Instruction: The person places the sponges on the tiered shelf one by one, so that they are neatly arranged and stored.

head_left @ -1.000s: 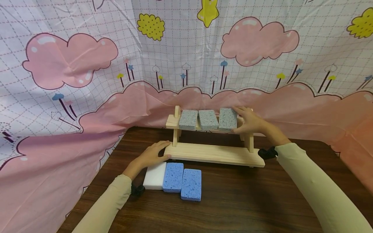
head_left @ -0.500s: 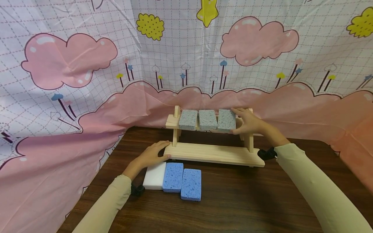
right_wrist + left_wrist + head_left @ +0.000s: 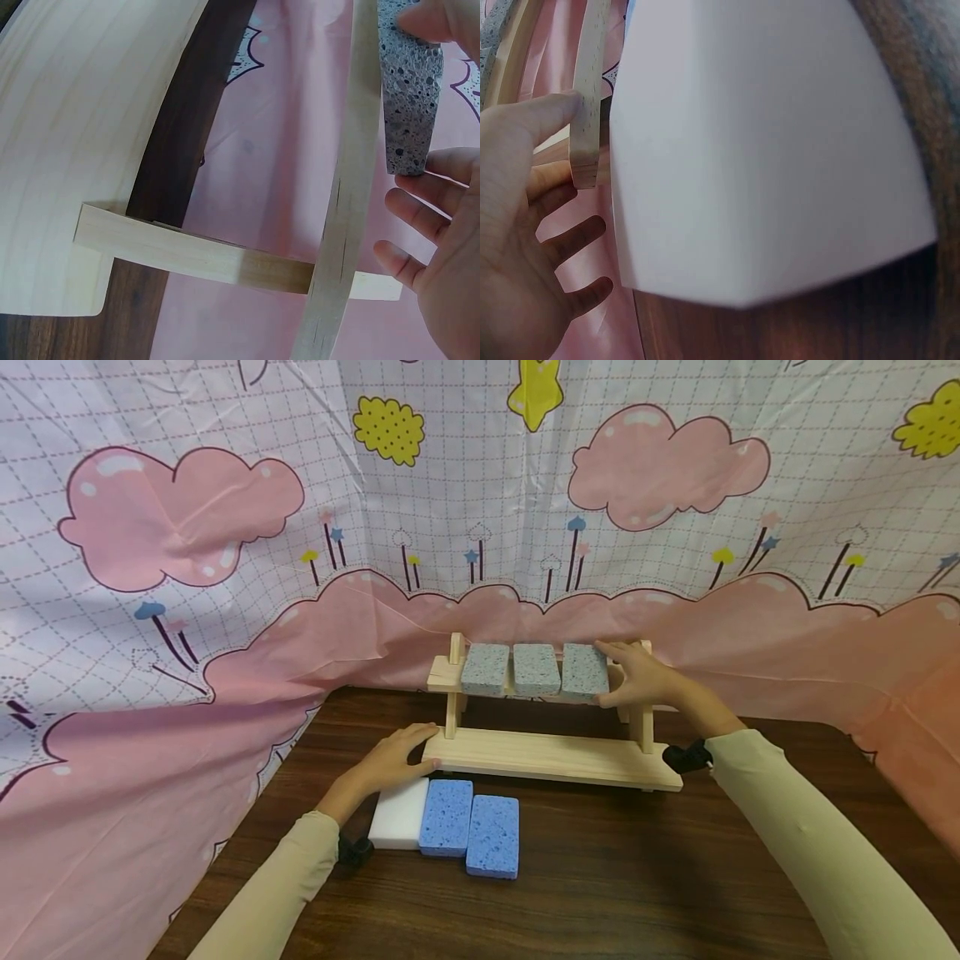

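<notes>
A two-tier wooden rack [image 3: 551,753] stands on the table, with three grey speckled sponges in a row on its upper shelf. My right hand [image 3: 641,677] holds the rightmost grey sponge [image 3: 584,670] by its side, thumb at the front and fingers at the back. In the right wrist view that sponge [image 3: 409,97] rests against the upper shelf [image 3: 349,150]. My left hand [image 3: 390,760] grips the left end of the lower shelf, its thumb on the plank's edge [image 3: 589,97] and the other fingers spread. The middle sponge [image 3: 536,670] and left sponge [image 3: 486,669] lie untouched.
In front of the rack, a white sponge [image 3: 400,814] lies beside two blue sponges, one further left [image 3: 447,817] and one nearer [image 3: 492,837]. A patterned cloth [image 3: 480,485] hangs behind the dark wooden table [image 3: 600,877].
The rightmost grey sponge has shifted slightly toward the front and left under my right hand, closer to the middle one. My left hand stays in place.
</notes>
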`<action>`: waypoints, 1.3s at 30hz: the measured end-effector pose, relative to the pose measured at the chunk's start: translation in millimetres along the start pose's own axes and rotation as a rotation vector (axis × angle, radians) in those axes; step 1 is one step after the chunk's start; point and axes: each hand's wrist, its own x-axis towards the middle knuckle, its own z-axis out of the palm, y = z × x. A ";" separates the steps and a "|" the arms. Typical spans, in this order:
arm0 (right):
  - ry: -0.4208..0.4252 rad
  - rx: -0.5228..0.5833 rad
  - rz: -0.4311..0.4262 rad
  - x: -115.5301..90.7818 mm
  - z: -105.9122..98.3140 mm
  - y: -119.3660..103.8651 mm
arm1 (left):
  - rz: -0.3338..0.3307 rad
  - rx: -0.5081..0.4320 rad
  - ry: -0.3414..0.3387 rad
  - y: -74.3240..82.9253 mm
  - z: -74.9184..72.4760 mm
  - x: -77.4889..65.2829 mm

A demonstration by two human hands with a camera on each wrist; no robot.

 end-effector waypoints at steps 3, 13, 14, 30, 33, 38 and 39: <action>-0.004 0.000 0.004 0.2 0.9 0.4 | 0.002 0.000 -0.001 0.6 -0.3 0.0; 0.008 0.002 0.010 0.7 1.4 -1.2 | 0.002 -0.002 0.000 1.0 -0.4 0.0; 0.008 0.002 0.011 0.8 1.6 -1.6 | 0.004 -0.003 0.000 1.0 -0.4 0.0; 0.020 0.014 0.003 -3.2 1.3 0.2 | 0.014 0.001 0.003 -0.2 -0.2 -0.3; 0.014 0.010 0.012 -4.1 1.6 -0.3 | 0.014 -0.002 0.003 0.7 -0.9 -0.7; 0.019 0.003 0.014 -4.2 5.2 1.6 | 0.008 -0.006 -0.003 1.9 -1.5 -1.1; 0.020 0.000 0.012 -4.3 6.2 2.4 | 0.006 -0.008 -0.004 2.0 -1.4 -1.0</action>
